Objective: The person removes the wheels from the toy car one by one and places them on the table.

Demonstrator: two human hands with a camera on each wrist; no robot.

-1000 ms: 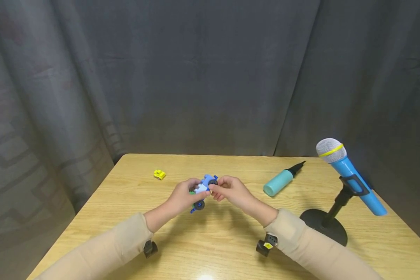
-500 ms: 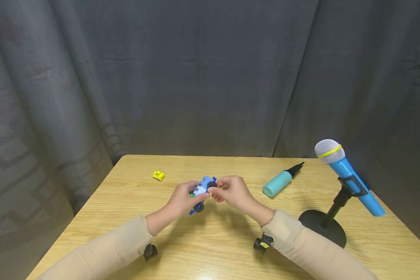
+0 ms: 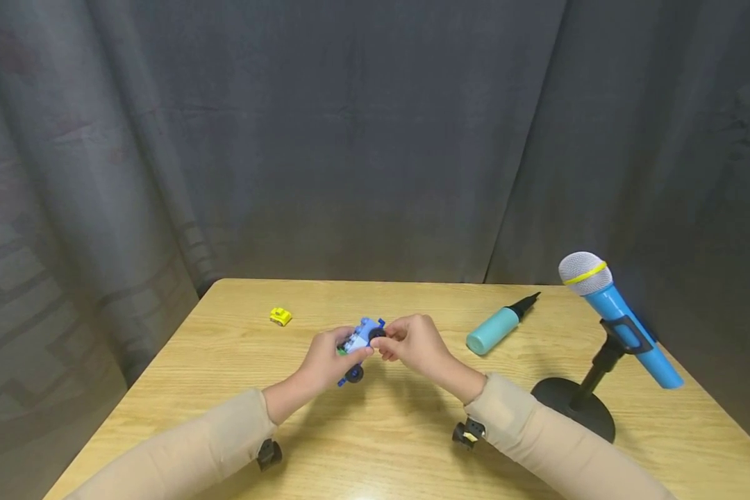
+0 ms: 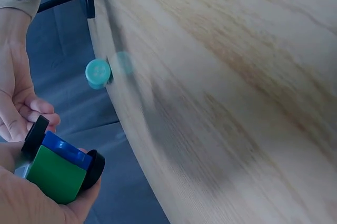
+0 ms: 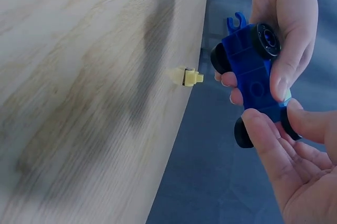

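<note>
A blue toy car [image 3: 359, 340] with black wheels is held above the table, tilted, between both hands. My left hand [image 3: 323, 361] grips its body from the left, thumb along the near side. At the car's far end my right hand [image 3: 420, 345] pinches around a wheel with thumb and index finger. The right wrist view shows the blue underside [image 5: 254, 79], with a hook at one end and the right fingers at the other. A green block [image 4: 55, 174] on the car appears in the left wrist view, beside a black wheel [image 4: 93, 168].
On the wooden table [image 3: 375, 444], a small yellow toy car [image 3: 280, 317] sits at the back left. A teal hand pump [image 3: 495, 330] with a black nozzle lies at the back right. Nearer on the right stands a blue microphone [image 3: 631, 333] on a black stand [image 3: 578, 410]. Grey curtains [image 3: 362, 139] hang behind.
The whole head view has shifted slightly, with the table's things sitting a little lower and further left. Both hands keep their hold on the blue toy car, nearly still.
</note>
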